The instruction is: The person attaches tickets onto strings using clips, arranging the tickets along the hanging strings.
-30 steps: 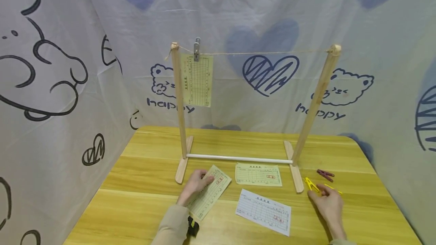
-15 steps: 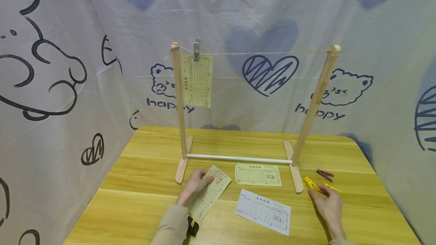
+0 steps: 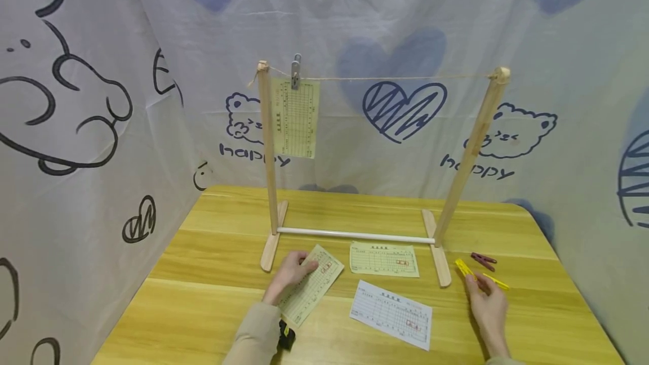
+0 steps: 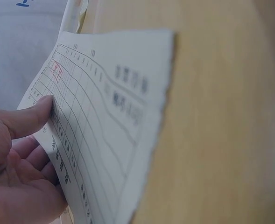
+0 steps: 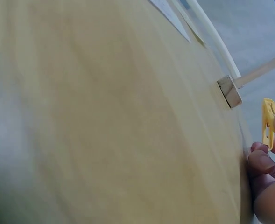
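My left hand point(image 3: 290, 276) pinches a pale green printed form slip point(image 3: 315, 290) between thumb and fingers. In the left wrist view the slip point(image 4: 104, 112) is tilted up and slightly curved, with the thumb on its printed face. My right hand point(image 3: 489, 310) holds a yellow clothespin point(image 3: 462, 267) by one end at the table's right side. The right wrist view shows this clothespin point(image 5: 267, 119) between thumb and fingers, pointing up. Beside that hand lies a second yellow clothespin point(image 3: 499, 282), partly hidden by the fingers. A dark red clothespin point(image 3: 484, 261) lies just beyond.
A wooden frame point(image 3: 465, 168) with a string point(image 3: 385, 79) stands at the back. One green slip point(image 3: 299, 128) hangs there from a metal-coloured clip point(image 3: 296, 74). Another green slip point(image 3: 383, 259) and a white slip point(image 3: 390, 315) lie on the table point(image 3: 203, 297).
The yellow clothespin in my right hand has turned from its spread-leg side view to a narrower view, and shifted slightly up and right. The left hand and its slip have hardly moved.
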{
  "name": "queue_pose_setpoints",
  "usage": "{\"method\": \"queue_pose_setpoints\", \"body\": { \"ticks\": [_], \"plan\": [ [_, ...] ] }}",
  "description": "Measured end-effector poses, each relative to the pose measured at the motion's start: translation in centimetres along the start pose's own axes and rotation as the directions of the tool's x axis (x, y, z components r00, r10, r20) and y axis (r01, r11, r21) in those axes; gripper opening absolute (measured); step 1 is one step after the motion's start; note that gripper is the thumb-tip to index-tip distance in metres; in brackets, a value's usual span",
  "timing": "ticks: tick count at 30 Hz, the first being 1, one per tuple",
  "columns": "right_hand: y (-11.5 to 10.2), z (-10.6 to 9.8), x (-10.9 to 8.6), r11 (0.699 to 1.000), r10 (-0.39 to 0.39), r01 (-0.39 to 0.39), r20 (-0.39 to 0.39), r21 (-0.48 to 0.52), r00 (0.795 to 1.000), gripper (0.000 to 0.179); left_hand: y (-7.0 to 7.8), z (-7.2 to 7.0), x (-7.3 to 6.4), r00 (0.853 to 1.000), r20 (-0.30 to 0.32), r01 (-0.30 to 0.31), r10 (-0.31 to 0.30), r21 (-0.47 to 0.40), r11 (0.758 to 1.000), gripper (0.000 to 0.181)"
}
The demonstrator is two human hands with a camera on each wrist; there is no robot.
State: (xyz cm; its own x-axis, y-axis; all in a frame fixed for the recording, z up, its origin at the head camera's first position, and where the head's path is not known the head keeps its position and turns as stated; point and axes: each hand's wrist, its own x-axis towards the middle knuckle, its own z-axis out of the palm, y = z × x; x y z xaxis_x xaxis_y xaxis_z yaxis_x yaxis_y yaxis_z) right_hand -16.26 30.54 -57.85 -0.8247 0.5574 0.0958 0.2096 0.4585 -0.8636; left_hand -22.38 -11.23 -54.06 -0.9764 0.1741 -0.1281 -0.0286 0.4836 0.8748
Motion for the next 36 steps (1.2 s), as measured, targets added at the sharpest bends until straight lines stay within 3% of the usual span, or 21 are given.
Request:
{"method": "queue_pose_setpoints", "body": {
  "ticks": [3,5,10,16,23,25,36],
  "plan": [
    [-0.4,-0.2,0.0,0.993,0.072,-0.073,0.019,0.094,0.997,0.042,0.0,0.0,0.0,1.000,0.000,-0.001,0.001,0.009,1.000,0.019],
    [-0.6,-0.3,0.0,0.968,0.137,-0.147,0.063,0.203,0.989,0.046,-0.1,0.0,0.0,1.000,0.000,-0.001,0.001,0.012,1.000,0.019],
    [-1.3,-0.5,0.2,0.837,0.273,-0.315,0.157,0.447,0.949,0.044,-0.3,-0.1,0.1,1.000,0.006,0.020,-0.020,0.004,1.000,0.017],
    [-2.0,-0.6,0.4,0.713,0.320,-0.367,0.188,0.598,0.929,0.006,-0.4,-0.3,0.3,0.999,0.025,0.019,-0.019,-0.007,1.000,0.017],
    [-3.2,-0.7,0.6,0.590,0.365,-0.398,0.208,0.703,0.907,0.013,-0.1,-0.9,0.2,0.995,0.094,0.060,-0.044,-0.174,0.983,0.025],
    [-3.5,-0.7,0.6,0.578,0.358,-0.389,0.206,0.717,0.911,0.015,-0.2,-1.0,0.2,0.993,0.110,0.061,-0.039,-0.202,0.977,0.028],
    [-4.9,-0.5,0.7,0.582,0.292,-0.327,0.184,0.745,0.939,0.038,0.0,-1.6,0.7,0.991,0.130,0.033,0.008,-0.313,0.949,0.032]
  ]
}}
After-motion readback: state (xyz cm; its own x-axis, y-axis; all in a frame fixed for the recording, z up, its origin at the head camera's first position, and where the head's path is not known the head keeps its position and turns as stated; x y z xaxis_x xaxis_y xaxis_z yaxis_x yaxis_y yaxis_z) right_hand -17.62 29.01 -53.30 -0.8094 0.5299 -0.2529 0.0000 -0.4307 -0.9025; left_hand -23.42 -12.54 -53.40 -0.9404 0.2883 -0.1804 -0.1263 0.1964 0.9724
